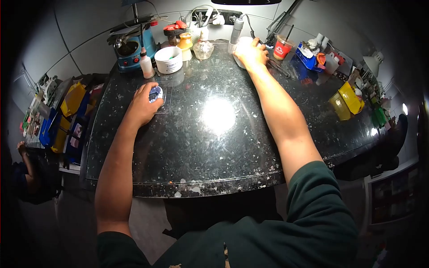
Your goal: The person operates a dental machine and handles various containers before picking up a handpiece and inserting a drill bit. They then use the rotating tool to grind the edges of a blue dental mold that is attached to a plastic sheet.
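My left hand (144,105) rests on the dark speckled stone desk (214,147), fingers curled down over a small round blue-and-white object (155,94). The grip is closed lightly on it from above; the object peeks out on the side of my fingertips, away from my body. It sits on a clear flat square plate (163,99) lying on the desk, whose edges show just beyond my fingers. I cannot tell what the small object is; it looks roughly round, so no clear long axis.

My right hand (251,53) is stretched far forward, well apart from the left, palm down on a white rounded object (243,43) at the back of the desk. Fingers are wrapped over its top; whether they actually clamp it I cannot tell. Just left of that grip stands a grey-and-white upright handheld tool (235,30) with a cord.

Left hand is the nearer one to the blue-and-white piece; the right is a full reach away from it.

Count, beyond the left grip toward the back: one white squeeze bottle with a red cap (146,64), one white round tub (168,60), one clear glass flask (203,48), one blue machine (130,49). Right of the right grip: one red paper cup with a straw (283,47). Two yellow plastic bins (346,100) further right.

Another person's arm (24,156) shows at far left, away from the desk.
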Demonstrator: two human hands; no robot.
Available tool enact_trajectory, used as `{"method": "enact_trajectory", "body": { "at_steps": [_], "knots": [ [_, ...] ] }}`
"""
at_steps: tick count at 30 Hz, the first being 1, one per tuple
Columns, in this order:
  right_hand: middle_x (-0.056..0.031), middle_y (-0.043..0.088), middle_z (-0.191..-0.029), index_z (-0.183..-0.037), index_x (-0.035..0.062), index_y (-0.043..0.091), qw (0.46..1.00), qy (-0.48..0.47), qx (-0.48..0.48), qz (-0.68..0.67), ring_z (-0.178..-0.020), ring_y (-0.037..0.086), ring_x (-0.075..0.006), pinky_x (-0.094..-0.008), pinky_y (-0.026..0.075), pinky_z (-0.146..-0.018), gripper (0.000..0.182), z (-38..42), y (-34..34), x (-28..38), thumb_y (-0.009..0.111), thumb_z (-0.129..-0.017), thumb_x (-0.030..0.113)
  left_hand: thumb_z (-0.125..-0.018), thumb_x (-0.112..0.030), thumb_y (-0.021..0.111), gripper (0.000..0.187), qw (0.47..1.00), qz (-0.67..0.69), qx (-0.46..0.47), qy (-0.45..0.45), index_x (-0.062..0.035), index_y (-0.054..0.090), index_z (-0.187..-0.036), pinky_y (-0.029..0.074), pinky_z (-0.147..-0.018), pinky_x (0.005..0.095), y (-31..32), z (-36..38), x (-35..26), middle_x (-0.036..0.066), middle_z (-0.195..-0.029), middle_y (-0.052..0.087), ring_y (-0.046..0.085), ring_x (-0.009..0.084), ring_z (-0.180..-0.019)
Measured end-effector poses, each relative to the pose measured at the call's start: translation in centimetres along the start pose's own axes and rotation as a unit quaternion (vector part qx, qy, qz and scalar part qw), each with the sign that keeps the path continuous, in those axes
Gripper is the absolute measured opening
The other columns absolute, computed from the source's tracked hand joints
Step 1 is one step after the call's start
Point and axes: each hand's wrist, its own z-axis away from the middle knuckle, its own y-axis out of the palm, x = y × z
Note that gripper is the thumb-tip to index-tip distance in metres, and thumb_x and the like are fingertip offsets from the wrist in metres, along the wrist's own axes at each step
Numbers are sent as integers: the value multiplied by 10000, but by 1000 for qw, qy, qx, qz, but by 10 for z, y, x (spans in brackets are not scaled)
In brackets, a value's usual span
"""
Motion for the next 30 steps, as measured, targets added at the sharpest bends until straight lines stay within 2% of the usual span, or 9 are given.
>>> {"method": "enact_trajectory", "body": {
  "at_steps": [2, 8, 12, 14, 16, 18, 22, 24, 30],
  "knots": [
    [-335, 351, -1435, -1531, 40, 199, 994, 111, -5, -8, -1291, 421, -494, -616, 386, -1016, 1138, -4, -7, 15, 765, -706, 583, -847, -191, 613, 482, 1000, 10, 7, 9, -115, 519, -1314, 379, -1075, 397, 0, -1, 0, 146, -1326, 536, 496, 322, -1257],
    [-301, 337, -1458, -1527, 24, 199, 991, 129, 12, 21, -1346, 360, -458, -617, 329, -1065, 1186, -17, 4, 19, 792, -685, 613, -842, -180, 608, 488, 999, 22, 29, 0, -117, 515, -1317, 378, -1069, 395, -2, -1, -4, 147, -1312, 536, 497, 328, -1250],
    [-274, 339, -1474, -1454, -43, 286, 989, 31, -110, 91, -1419, 256, -412, -594, 244, -1125, 1134, -4, -6, 25, 832, -661, 555, -837, -173, 608, 498, 999, 23, 28, -3, -124, 511, -1323, 378, -1067, 395, -6, 0, -10, 148, -1316, 533, 498, 329, -1247],
    [-283, 353, -1467, -1309, -39, 421, 993, -84, -59, -66, -1416, 270, -412, -537, 289, -1126, 941, 4, -25, 29, 848, -660, 492, -826, -153, 616, 521, 998, 35, 52, 31, -136, 503, -1334, 375, -1072, 388, -6, 1, -8, 151, -1321, 529, 497, 324, -1250],
    [-230, 672, -1113, -1205, -58, 496, 985, -15, 44, -167, -1129, 633, -337, -415, 489, -973, 792, -1, -33, 42, 829, -713, 467, -803, -114, 621, 535, 996, 50, 62, 36, -117, 513, -1327, 358, -1094, 372, -7, -2, -9, 142, -1347, 523, 483, 304, -1286],
    [-189, 715, -1034, -1293, -51, 477, 987, -16, 28, -157, -1021, 689, -326, -414, 522, -920, 839, -18, -33, 46, 816, -735, 475, -778, -81, 623, 549, 984, 89, 106, 115, -88, 523, -1317, 333, -1119, 358, -7, -4, -10, 124, -1374, 514, 459, 274, -1327],
    [-155, 710, -1095, -1154, 25, 648, 969, -38, 9, -246, -1063, 669, -331, -427, 511, -930, 620, -54, -16, 25, 798, -756, 475, -774, -84, 654, 539, 977, 121, 131, 115, -74, 555, -1304, 337, -1125, 373, -9, -7, -20, 111, -1366, 535, 472, 271, -1320],
    [-166, 730, -919, -958, -19, 717, 959, -75, -16, -274, -877, 708, -262, -393, 536, -802, 552, -56, -30, 6, 792, -759, 490, -781, -87, 656, 520, 976, 132, 123, 123, -78, 567, -1294, 341, -1122, 369, -5, -9, -19, 108, -1364, 540, 473, 269, -1322],
    [-26, 662, -692, -839, 37, 723, 764, -97, 134, -624, -589, 611, -93, -241, 462, -515, 216, 18, -98, -52, 758, -852, 250, -790, -121, 680, 525, 982, 87, 103, 129, -77, 564, -1300, 361, -1106, 369, 1, -4, -21, 127, -1348, 550, 491, 278, -1302]
  ]
}}
